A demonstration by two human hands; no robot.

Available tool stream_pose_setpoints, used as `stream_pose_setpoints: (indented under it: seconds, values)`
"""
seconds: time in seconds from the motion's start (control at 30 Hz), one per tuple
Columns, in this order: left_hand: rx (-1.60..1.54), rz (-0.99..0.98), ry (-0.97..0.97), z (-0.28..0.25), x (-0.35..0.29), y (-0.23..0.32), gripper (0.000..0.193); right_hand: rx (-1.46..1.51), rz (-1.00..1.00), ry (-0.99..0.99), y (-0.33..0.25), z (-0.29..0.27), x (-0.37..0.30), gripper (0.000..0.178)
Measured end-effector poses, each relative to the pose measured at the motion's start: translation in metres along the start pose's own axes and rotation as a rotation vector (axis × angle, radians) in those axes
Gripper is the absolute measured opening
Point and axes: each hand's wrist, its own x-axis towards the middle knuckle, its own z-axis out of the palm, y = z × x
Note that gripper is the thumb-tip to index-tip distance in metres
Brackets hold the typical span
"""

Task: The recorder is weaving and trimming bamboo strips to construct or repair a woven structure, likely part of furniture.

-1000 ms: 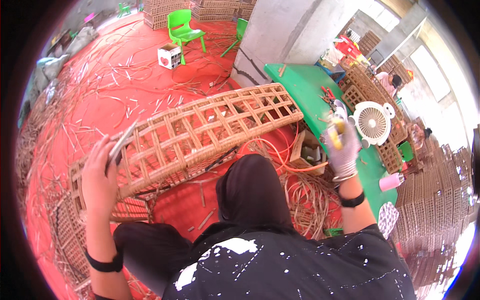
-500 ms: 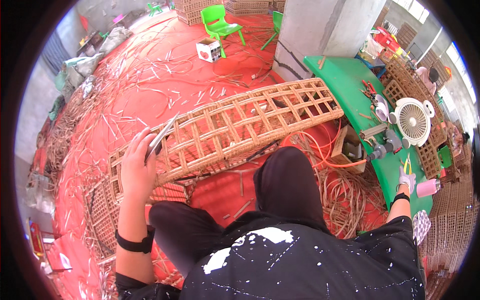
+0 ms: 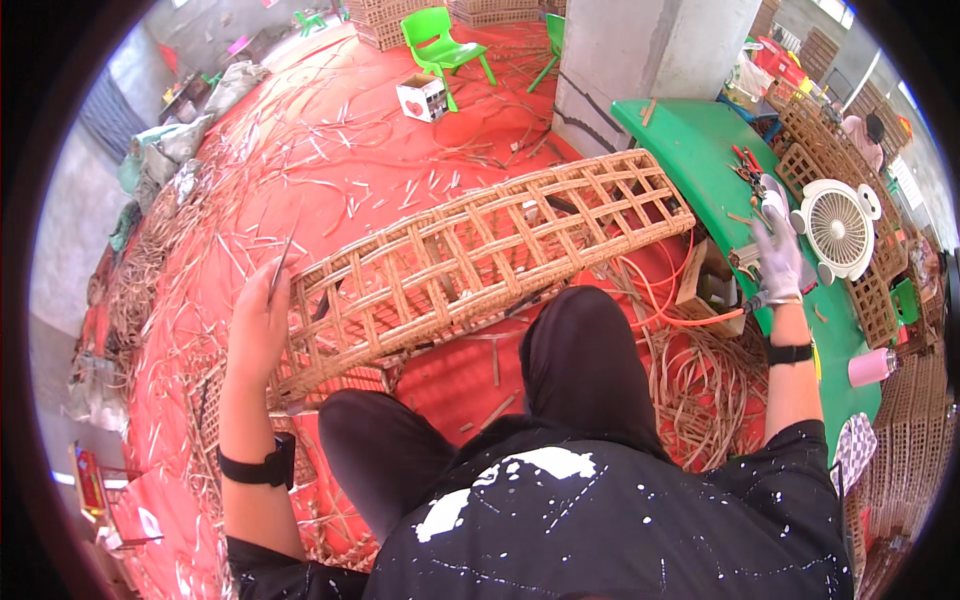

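Observation:
My left hand (image 3: 262, 320) is closed around a thin, grey, pointed strip (image 3: 279, 262) at the left end of a woven cane frame (image 3: 480, 255). What kind of thing the strip is I cannot make out. The long openwork frame slants in front of my knees, its right end by the green table (image 3: 665, 135). My right hand (image 3: 782, 262), in a pale glove, is over that table with fingers spread. Beneath it, mostly hidden, lies a grey air tool (image 3: 745, 262) with an orange hose (image 3: 690, 319). Whether the fingers touch the tool I cannot tell.
A white fan (image 3: 838, 228), red-handled pliers (image 3: 745, 160) and a pink bottle (image 3: 871, 367) are on the table. Below its edge stands a wooden box (image 3: 700, 285). Loose cane strips (image 3: 695, 390) litter the red floor. A green chair (image 3: 441, 42) stands beyond, near a concrete pillar (image 3: 650, 60).
My right hand has moved forward along the table, away from yellow-handled pliers, to the air tool, and its fingers have spread. My left hand has shifted slightly left and down, turning the strip more upright.

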Motion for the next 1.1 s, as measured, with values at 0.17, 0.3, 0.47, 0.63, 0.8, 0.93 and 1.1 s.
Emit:
stream_pose_setpoints:
  seconds: [0.17, 0.3, 0.47, 0.63, 0.8, 0.93, 1.1]
  values:
    - [0.208, 0.057, -0.038, 0.001, -0.008, -0.011, 0.031, 0.277, -0.539, -0.233, -0.177, 0.030, 0.014, 0.046]
    - [0.258, 0.111, -0.008, 0.001, -0.022, -0.005, 0.029, 0.199, -0.732, -0.338, -0.251, 0.051, -0.001, 0.058]
    - [0.301, 0.110, -0.010, -0.008, -0.042, 0.015, 0.028, 0.080, -0.636, -0.510, -0.268, 0.056, -0.032, 0.071]
    - [0.234, -0.007, -0.149, -0.019, -0.098, 0.048, 0.027, 0.167, -0.609, -0.471, -0.252, 0.023, -0.081, 0.060]
    - [0.244, 0.060, -0.051, -0.010, -0.153, 0.064, 0.030, 0.212, -0.598, -0.366, -0.240, 0.019, -0.119, 0.058]
    - [0.230, 0.030, -0.045, -0.009, -0.181, 0.069, 0.027, 0.256, -0.621, -0.336, -0.240, 0.022, -0.139, 0.062]
    - [0.239, -0.027, -0.043, -0.014, -0.188, 0.055, 0.027, 0.277, -0.639, -0.329, -0.251, 0.030, -0.133, 0.059]
